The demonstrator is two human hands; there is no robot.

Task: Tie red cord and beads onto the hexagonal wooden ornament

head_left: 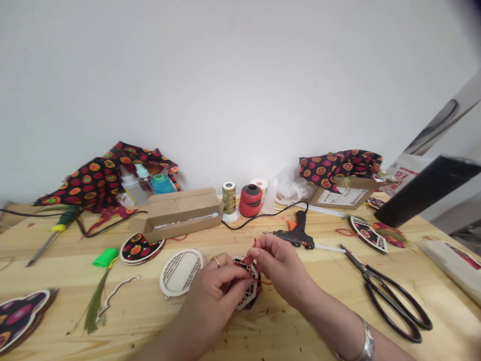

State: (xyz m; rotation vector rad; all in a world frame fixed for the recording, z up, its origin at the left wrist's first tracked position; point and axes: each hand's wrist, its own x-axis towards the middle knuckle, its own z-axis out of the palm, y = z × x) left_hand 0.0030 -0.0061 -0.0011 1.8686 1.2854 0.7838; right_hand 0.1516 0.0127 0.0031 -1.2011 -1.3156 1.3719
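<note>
My left hand (pixel 225 288), with a gold ring on one finger, holds a small lattice ornament (pixel 249 299) of pale wood backed with dark patterned cloth, just above the table. Part of the ornament is hidden behind my fingers. My right hand (pixel 280 265) pinches a thin red cord (pixel 255 243) at the ornament's upper edge, its end poking up past the fingertips. Left of my hands lies a round pale wooden lattice frame (pixel 182 273). Behind it rests a round cloth-covered piece (pixel 141 249) with a pale rim.
Black scissors (pixel 391 296) lie at right, near a black glue gun (pixel 298 233). Thread spools (pixel 250 200) and an open cardboard box (pixel 183 213) stand at the back. A green tassel (pixel 96 301), a screwdriver (pixel 50 240) and a black cylinder (pixel 424 190) flank the work area.
</note>
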